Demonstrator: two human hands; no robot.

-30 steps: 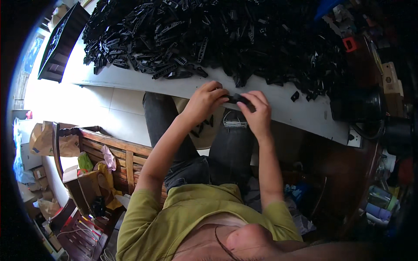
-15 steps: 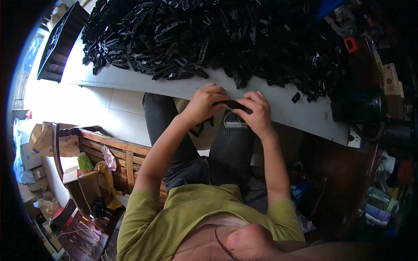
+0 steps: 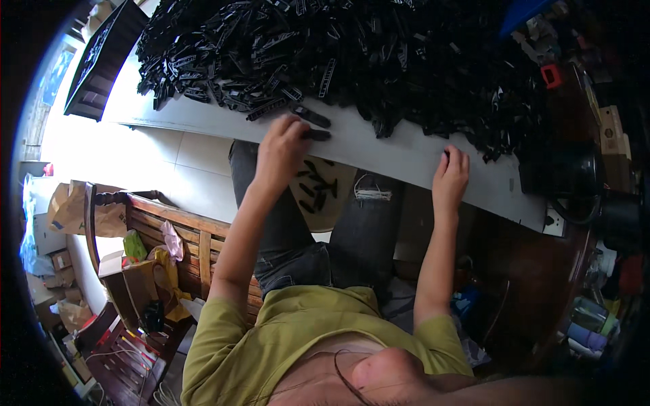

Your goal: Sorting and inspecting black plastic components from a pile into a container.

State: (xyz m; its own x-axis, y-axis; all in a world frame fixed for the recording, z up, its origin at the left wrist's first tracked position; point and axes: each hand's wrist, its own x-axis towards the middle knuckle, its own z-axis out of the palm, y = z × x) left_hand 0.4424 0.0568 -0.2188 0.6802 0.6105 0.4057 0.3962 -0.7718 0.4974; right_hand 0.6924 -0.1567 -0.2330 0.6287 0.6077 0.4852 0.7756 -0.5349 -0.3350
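Observation:
My left hand (image 3: 281, 150) is at the table's near edge, fingers closed round one end of a long black plastic piece (image 3: 317, 135). Just beyond it another black piece (image 3: 311, 117) lies on the white tabletop, in front of a big heap of black plastic parts (image 3: 271, 51). Farther right, my right hand (image 3: 451, 179) is over the table edge with thumb and fingers pinched together. A bit of something small and black (image 3: 446, 154) shows between its fingertips; its shape is mostly hidden.
The white table (image 3: 399, 155) runs across in front of me. A black crate (image 3: 105, 64) stands at its far left, a black container (image 3: 558, 166) at the right. Several black pieces (image 3: 315, 193) lie on a round surface below, between my legs. A wooden bench (image 3: 176, 227) stands at left.
Both hands were together on one black piece above my lap. They have parted: the left moved left with a long black piece, the right moved right to a small black part on the table.

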